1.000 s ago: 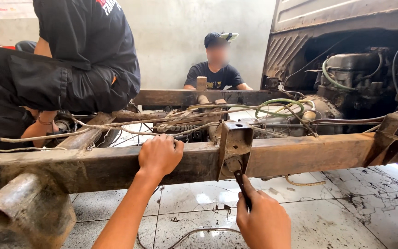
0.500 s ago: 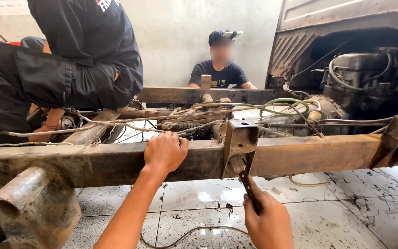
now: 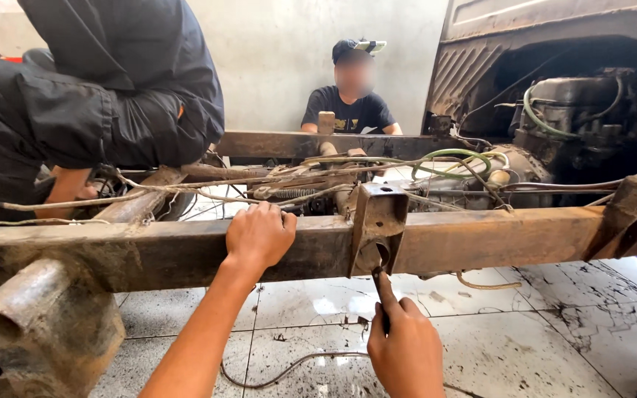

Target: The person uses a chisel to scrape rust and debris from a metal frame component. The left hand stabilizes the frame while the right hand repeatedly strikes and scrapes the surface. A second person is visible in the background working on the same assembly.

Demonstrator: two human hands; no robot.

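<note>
A long rusty beam (image 3: 481, 239) runs all the way across, from left to right. It is part of an old truck frame. Behind it on the right sits a dirty engine (image 3: 576, 110) with green hoses. Loose wires (image 3: 186, 188) and cables lie in a tangle between the beams. Under it all is a white tiled floor (image 3: 554, 346) with black smudges.

A person in dark work clothes (image 3: 97, 96) bends over the frame on the left. Another person in a cap (image 3: 353, 103) sits behind the far beam.

A rusty bracket (image 3: 377, 221) is fixed to the front of the long beam, near the middle. It has a round hole low down.

The left hand (image 3: 259, 236) rests on top of the beam, just left of the bracket. Its fingers curl over the top edge and grip it.

The right hand (image 3: 405, 352) is below the bracket. It is closed around a small dark tool (image 3: 385, 291). The tip of the tool points up and touches the bottom of the bracket, right by the hole.
</note>
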